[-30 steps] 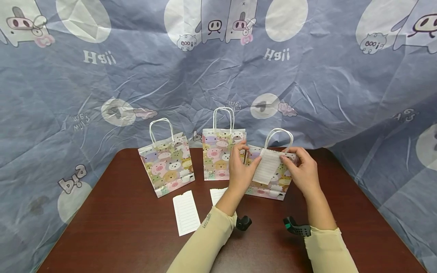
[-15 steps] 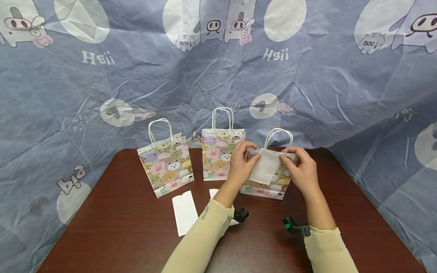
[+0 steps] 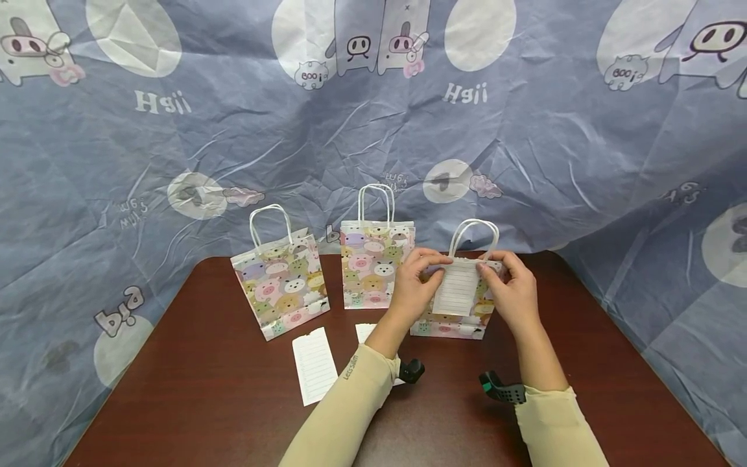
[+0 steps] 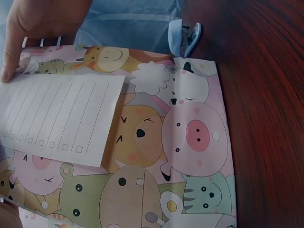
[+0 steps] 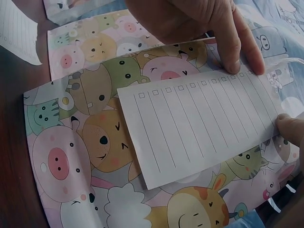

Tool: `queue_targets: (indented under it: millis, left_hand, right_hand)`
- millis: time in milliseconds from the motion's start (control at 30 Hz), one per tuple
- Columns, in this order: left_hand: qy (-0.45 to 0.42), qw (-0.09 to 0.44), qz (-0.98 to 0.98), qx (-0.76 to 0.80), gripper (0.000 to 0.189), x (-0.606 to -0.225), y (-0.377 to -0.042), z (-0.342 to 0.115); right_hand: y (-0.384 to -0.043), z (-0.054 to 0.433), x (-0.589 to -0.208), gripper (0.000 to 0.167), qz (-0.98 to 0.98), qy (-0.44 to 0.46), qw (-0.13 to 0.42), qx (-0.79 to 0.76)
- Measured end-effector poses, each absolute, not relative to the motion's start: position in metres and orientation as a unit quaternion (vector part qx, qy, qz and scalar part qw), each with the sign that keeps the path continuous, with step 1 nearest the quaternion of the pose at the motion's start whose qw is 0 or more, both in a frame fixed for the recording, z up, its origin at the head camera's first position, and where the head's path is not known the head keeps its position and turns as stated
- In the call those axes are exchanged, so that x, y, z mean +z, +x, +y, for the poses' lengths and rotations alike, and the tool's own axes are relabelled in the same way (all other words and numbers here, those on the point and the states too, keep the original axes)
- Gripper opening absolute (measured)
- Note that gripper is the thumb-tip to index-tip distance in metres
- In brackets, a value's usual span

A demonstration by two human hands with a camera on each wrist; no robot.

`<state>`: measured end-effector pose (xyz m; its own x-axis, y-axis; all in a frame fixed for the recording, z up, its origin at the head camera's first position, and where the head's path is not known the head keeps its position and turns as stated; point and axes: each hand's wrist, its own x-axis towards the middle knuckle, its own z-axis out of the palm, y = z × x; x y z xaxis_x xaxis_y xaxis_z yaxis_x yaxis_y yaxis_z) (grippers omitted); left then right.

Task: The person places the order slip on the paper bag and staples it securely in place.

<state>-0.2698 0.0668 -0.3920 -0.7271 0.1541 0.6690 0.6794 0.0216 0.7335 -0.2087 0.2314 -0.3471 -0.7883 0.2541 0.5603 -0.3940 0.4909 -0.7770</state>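
A lined checklist sheet (image 3: 455, 288) lies flat against the front of the right animal-print paper gift bag (image 3: 446, 329), near its white handles. My left hand (image 3: 412, 285) holds the sheet's upper left, with thumb and index finger at its edge, as the right wrist view shows. At the upper right, my right hand (image 3: 513, 288) pinches sheet and bag, thumb (image 4: 8, 61) on the paper and other fingers behind the bag's top. Small printed squares run along one side of the sheet (image 5: 199, 123).
Two matching gift bags stand farther left, one tilted (image 3: 283, 285) and one upright (image 3: 370, 266). A loose checklist (image 3: 315, 366) lies on the dark table (image 3: 192, 402); another (image 3: 364, 331) is partly under my left forearm. A small light-blue clip-like thing (image 4: 183, 38) shows beside the bag.
My left hand has shifted from the sheet's left side to its top left, index finger now along the upper edge. The sheet and bag have straightened; my right hand keeps its grip.
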Motion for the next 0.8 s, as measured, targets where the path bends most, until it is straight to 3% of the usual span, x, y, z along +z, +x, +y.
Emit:
queue_targets:
  millis: [233, 800]
  left_hand:
    - [-0.306, 0.233, -0.677, -0.628, 0.017, -0.3960, -0.2700, 0.0682]
    - [-0.295, 0.226, -0.683, -0.629, 0.017, -0.3967, -0.2676, 0.0710]
  right_hand:
    - [-0.2058, 0.2295, -0.3463, 0.012, -0.801, 0.038, 0.320, 0.505]
    - [-0.2053, 0.2339, -0.3476, 0.014, -0.804, 0.054, 0.310, 0.504]
